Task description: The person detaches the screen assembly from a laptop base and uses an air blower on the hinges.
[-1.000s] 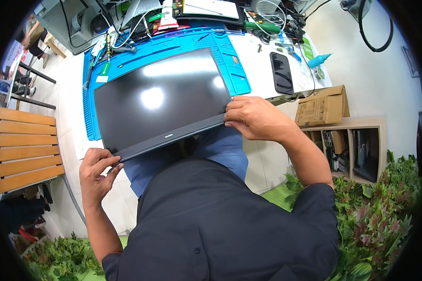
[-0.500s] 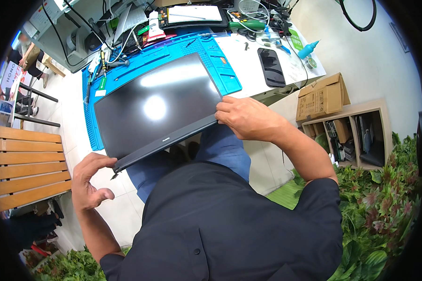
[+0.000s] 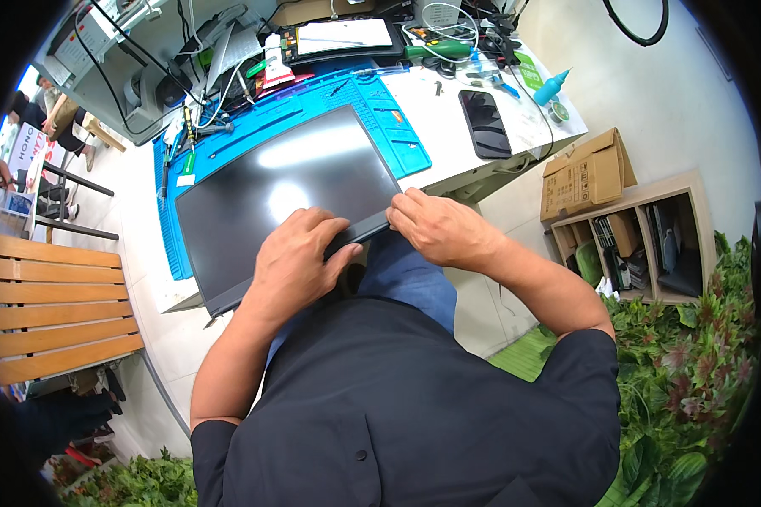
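Note:
A dark laptop screen point(image 3: 262, 177) lies tilted on the blue work mat point(image 3: 410, 152), its lower bezel jutting past the bench edge over my lap. My right hand point(image 3: 440, 228) pinches the bezel's right corner between thumb and fingers. Along the middle of that bezel, my left hand point(image 3: 300, 258) has its fingers on the front and its thumb at the lower edge. A small hinge piece point(image 3: 214, 321) sticks out at the lower left corner. The underside of the screen is hidden.
A black phone point(image 3: 485, 125) and a blue bottle point(image 3: 553, 86) are on the bench's right. Screwdrivers point(image 3: 190, 139), cables and a device point(image 3: 342, 38) crowd the back. A cardboard box point(image 3: 585, 177) tops a low shelf point(image 3: 693, 237); a slatted bench point(image 3: 55, 308) stands left.
My left hand has moved right, from the lower left corner to the middle of the lower bezel. My right hand stays at the right corner.

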The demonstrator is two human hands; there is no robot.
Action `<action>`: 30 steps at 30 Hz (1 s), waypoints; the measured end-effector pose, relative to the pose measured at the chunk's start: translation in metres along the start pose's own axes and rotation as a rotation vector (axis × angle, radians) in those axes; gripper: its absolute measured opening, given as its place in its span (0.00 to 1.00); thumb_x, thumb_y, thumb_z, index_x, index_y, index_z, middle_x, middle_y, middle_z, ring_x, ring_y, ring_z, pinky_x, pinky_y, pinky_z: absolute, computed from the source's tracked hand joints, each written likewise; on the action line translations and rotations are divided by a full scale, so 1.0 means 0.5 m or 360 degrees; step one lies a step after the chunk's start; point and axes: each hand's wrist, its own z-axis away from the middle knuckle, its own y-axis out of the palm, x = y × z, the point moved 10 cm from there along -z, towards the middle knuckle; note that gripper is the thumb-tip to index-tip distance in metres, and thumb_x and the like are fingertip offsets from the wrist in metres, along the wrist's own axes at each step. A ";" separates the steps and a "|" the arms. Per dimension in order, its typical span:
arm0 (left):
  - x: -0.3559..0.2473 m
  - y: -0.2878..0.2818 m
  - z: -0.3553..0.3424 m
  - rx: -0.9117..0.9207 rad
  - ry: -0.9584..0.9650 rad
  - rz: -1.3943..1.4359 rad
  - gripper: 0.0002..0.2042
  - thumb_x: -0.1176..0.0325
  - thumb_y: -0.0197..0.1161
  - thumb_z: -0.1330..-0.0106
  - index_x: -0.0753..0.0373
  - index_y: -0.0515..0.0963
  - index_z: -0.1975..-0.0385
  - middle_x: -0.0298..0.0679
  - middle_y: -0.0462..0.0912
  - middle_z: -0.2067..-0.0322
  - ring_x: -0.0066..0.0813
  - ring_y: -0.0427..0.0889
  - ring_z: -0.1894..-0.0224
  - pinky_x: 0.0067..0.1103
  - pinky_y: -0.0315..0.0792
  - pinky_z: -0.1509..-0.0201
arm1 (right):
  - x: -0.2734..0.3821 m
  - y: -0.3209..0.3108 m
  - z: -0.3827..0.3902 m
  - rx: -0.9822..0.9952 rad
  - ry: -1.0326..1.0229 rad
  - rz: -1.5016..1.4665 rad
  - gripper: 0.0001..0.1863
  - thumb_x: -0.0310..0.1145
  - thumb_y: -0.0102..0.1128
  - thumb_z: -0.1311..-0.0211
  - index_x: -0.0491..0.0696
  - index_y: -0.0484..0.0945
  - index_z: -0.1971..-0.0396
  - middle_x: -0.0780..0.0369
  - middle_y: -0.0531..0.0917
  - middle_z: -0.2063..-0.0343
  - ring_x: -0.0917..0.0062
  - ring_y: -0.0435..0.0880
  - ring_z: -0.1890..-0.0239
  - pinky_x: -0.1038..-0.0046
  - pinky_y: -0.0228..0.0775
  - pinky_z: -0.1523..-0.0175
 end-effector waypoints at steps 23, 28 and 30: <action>0.011 0.128 -0.113 0.0492 -0.0399 0.0262 0.17 0.66 0.77 0.44 0.62 0.88 0.55 0.42 0.85 0.65 0.42 0.86 0.60 0.35 0.80 0.53 | -0.038 -0.018 0.073 -0.0745 0.0320 -0.0244 0.26 0.33 0.75 0.35 0.36 0.75 0.43 0.54 0.85 0.57 0.65 0.86 0.61 0.69 0.82 0.57; 0.011 0.129 -0.121 0.0609 -0.0513 0.0311 0.18 0.68 0.77 0.44 0.64 0.88 0.54 0.44 0.86 0.67 0.45 0.87 0.62 0.36 0.80 0.55 | -0.050 0.003 0.087 -0.0748 0.0516 -0.0402 0.35 0.35 0.76 0.34 0.34 0.70 0.35 0.52 0.86 0.52 0.65 0.87 0.63 0.68 0.82 0.58; 0.002 0.132 -0.119 0.0670 -0.0514 0.0305 0.18 0.69 0.77 0.44 0.66 0.87 0.53 0.46 0.88 0.63 0.47 0.89 0.58 0.38 0.81 0.51 | -0.049 0.007 0.090 -0.0793 0.0513 -0.0401 0.36 0.34 0.76 0.34 0.33 0.70 0.34 0.52 0.86 0.50 0.65 0.87 0.64 0.68 0.82 0.59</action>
